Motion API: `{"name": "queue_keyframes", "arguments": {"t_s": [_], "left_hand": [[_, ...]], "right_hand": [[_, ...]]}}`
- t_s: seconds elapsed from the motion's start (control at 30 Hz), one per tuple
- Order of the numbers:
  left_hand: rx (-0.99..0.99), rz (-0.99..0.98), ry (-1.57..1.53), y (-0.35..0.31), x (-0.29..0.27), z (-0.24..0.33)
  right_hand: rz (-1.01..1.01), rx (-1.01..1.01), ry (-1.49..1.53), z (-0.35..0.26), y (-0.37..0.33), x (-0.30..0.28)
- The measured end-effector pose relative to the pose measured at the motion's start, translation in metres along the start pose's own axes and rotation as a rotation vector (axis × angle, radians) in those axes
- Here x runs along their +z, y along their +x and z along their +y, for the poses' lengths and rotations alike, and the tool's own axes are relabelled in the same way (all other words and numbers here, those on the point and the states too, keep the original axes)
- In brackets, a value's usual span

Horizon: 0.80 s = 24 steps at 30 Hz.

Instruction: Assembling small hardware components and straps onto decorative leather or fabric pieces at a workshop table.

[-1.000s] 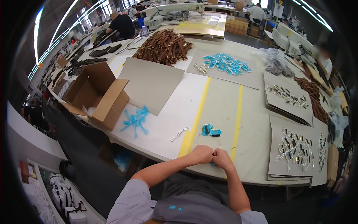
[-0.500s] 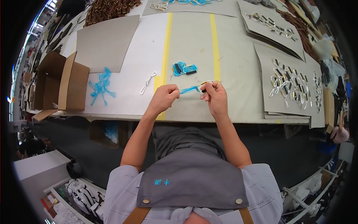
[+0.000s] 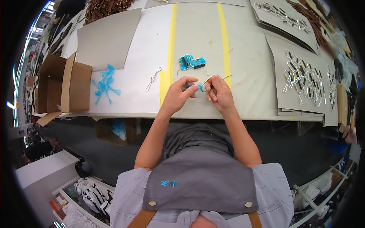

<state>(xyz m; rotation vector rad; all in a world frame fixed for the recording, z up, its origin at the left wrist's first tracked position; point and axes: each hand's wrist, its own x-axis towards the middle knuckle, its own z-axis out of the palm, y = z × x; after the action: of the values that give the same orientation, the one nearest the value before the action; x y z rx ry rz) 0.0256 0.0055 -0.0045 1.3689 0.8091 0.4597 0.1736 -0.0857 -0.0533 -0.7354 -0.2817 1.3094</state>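
My right hand (image 3: 220,94) is closed, pinching a metal loop clip (image 3: 206,81) with a gold-coloured edge and a dark part mostly hidden by the fingers. Blue plastic film (image 3: 200,87) shows between this clip and the fingertips of my left hand (image 3: 180,95). The left fingers are curled and closed around the film, close beside the clip. Just beyond both hands lie clips wrapped in blue film (image 3: 192,62), with black sleeves. To the left, a bare silver wire hook (image 3: 153,79) rests on the white part of the table.
A crumpled heap of blue film (image 3: 105,85) lies beside an open cardboard box (image 3: 72,87). At right, grey boards (image 3: 279,78) carry many loose clips (image 3: 304,78). Brown buckled straps (image 3: 104,10) are piled at the far left, near a bare grey board (image 3: 108,40). Yellow tape lines (image 3: 170,45) cross the table.
My left hand has come back toward the right hand, so the blue film, earlier stretched between them, is now short and bunched. The view has shifted slightly.
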Motion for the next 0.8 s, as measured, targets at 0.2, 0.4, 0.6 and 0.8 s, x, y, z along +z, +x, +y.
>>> {"name": "queue_keyframes", "arguments": {"t_s": [0.2, 0.4, 0.6, 0.8], "left_hand": [[0.14, -0.313, 0.456, -0.017, 0.014, 0.015], [0.06, -0.22, 0.253, -0.024, 0.02, 0.024], [-0.04, -0.054, 0.168, -0.006, -0.003, 0.019], [0.228, -0.046, 0.241, -0.012, 0.01, 0.016]], "right_hand": [[0.062, 0.011, 0.059, 0.01, -0.016, -0.005], [-0.001, -0.069, 0.027, -0.015, -0.013, 0.009], [-0.08, -0.119, -0.074, -0.03, -0.024, 0.03], [0.018, 0.069, -0.128, -0.018, -0.013, 0.032]]}}
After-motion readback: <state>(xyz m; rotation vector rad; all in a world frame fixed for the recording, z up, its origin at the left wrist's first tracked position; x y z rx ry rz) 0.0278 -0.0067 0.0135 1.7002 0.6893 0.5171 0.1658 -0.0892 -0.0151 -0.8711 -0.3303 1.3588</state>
